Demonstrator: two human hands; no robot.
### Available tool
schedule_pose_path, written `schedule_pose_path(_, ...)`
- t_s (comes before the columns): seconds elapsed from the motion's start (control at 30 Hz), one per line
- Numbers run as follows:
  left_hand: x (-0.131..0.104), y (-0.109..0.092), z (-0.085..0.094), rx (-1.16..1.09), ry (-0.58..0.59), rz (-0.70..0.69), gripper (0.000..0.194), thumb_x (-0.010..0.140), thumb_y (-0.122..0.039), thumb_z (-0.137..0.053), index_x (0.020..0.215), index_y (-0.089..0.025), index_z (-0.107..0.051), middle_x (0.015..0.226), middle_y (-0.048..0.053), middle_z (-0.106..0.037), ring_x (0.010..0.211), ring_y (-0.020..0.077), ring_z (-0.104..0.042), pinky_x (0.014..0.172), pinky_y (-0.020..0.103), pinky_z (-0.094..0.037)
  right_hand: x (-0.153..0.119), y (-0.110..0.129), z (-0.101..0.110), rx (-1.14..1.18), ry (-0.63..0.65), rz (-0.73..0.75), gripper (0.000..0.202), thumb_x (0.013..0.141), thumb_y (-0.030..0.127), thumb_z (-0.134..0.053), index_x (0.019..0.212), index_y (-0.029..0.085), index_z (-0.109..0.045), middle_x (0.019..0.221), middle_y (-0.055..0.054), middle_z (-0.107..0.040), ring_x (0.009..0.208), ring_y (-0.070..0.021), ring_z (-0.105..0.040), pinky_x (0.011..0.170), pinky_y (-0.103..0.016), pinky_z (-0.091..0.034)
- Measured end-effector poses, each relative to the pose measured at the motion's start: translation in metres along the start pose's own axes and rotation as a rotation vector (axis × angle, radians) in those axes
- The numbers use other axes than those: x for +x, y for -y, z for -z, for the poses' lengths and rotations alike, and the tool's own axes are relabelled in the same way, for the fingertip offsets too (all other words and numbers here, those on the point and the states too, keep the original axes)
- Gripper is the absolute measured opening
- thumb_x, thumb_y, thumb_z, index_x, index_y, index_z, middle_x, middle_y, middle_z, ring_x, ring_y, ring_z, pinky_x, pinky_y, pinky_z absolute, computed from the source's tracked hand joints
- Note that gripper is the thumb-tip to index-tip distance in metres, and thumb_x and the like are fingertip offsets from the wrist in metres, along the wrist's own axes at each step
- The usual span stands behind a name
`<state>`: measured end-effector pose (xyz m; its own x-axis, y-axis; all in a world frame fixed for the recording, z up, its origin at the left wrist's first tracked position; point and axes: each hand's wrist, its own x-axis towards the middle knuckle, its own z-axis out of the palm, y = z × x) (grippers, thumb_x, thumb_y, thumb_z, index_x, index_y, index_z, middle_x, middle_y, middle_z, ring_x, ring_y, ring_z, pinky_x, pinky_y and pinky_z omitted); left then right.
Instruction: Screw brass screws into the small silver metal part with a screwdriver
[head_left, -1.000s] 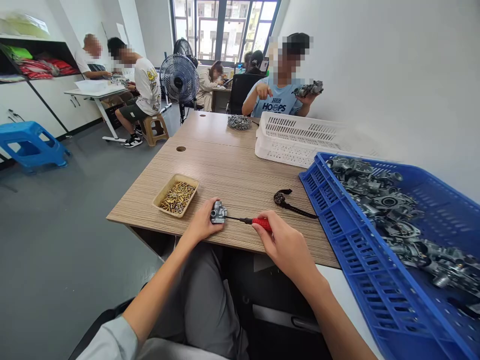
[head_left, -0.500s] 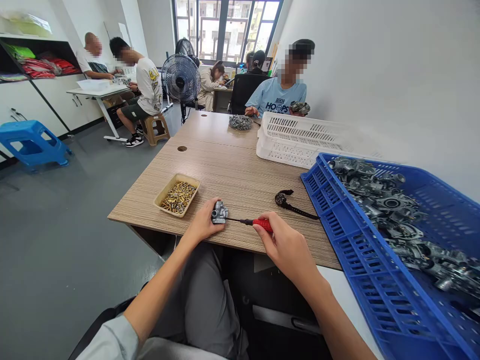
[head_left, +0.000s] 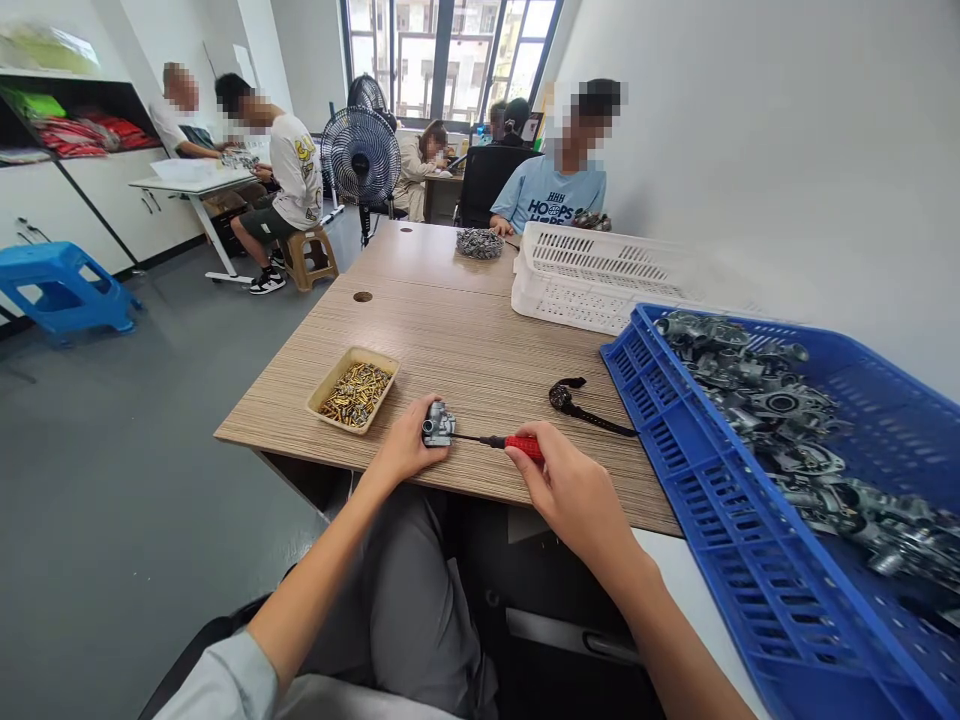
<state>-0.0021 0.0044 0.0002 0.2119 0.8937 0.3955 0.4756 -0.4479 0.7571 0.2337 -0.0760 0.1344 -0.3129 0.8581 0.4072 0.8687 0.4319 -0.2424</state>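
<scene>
Left, a cream plastic tub [head_left: 366, 356] held slim brass-and-grey metal pieces [head_left: 355, 394]; the left hand [head_left: 405, 440] gripped a knobbly grey metal casting [head_left: 439, 426] near the wood-grained table [head_left: 450, 320] edge. To its right side ran a thin-shafted, red-handled screwdriver [head_left: 495, 441], the right hand [head_left: 566, 485] clasping it: driver work, apparently, calling next for steady alignment!

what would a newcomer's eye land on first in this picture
Probably the big blue crate of metal parts at lower right. At the near edge of the table, the left hand grips a small metal part while the right hand points a red-handled screwdriver at it. Left of them sits a beige tray of brass-coloured and silvery pieces.
</scene>
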Motion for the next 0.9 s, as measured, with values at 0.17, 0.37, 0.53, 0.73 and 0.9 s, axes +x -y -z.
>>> schedule_pose_path(0.17,0.0001,-0.0001,0.0006,-0.002,0.009,-0.005,0.075,0.076,-0.022,-0.075,0.144,-0.024,-0.043,0.133,0.008,-0.061,0.120,0.0253,-0.062,0.108,0.041,-0.049,0.0005,0.0003,0.0006,0.011,-0.001,-0.001,0.021,0.107,0.043,-0.048,0.106,0.024,-0.057,0.091,-0.003,-0.074,0.059,-0.0163,-0.063,0.060,-0.029,-0.044)
schedule_pose_path(0.37,-0.0004,-0.0014,0.0016,-0.008,0.014,0.000,0.074,0.077,-0.023,-0.075,0.144,-0.025,-0.043,0.132,0.008,-0.061,0.119,0.0251,-0.062,0.108,0.041,-0.048,0.0007,0.0008,0.0003,0.001,-0.007,0.002,0.022,0.107,0.044,-0.047,0.107,0.024,-0.057,0.091,-0.003,-0.073,0.061,-0.0178,-0.064,0.059,-0.030,-0.044)
schedule_pose_path(0.53,-0.0006,-0.0017,0.0012,-0.004,0.012,0.007,0.074,0.076,-0.022,-0.075,0.143,-0.025,-0.044,0.132,0.007,-0.061,0.118,0.0249,-0.062,0.107,0.040,-0.049,0.0022,0.0021,0.0045,0.057,0.043,0.060,0.015,0.107,0.033,-0.045,0.110,0.024,-0.057,0.101,-0.007,-0.071,0.085,-0.0221,-0.070,0.068,-0.032,-0.051)
schedule_pose_path(0.73,-0.0004,-0.0010,0.0004,-0.012,0.008,-0.002,0.074,0.076,-0.022,-0.076,0.143,-0.025,-0.044,0.133,0.007,-0.061,0.119,0.0250,-0.062,0.109,0.041,-0.048,0.0013,0.0041,0.0050,0.145,0.065,0.094,0.015,0.106,0.030,-0.047,0.117,0.024,-0.054,0.106,-0.008,-0.073,0.089,-0.0225,-0.072,0.074,-0.033,-0.055)
schedule_pose_path(0.9,-0.0006,-0.0022,0.0013,-0.012,0.010,-0.004,0.074,0.076,-0.022,-0.076,0.143,-0.025,-0.044,0.133,0.008,-0.061,0.121,0.0258,-0.061,0.109,0.042,-0.048,0.0005,0.0021,0.0048,-0.011,0.068,-0.095,0.026,0.106,0.048,-0.048,0.112,0.023,-0.054,0.080,-0.004,-0.073,0.070,-0.0262,-0.073,0.057,-0.032,-0.047)
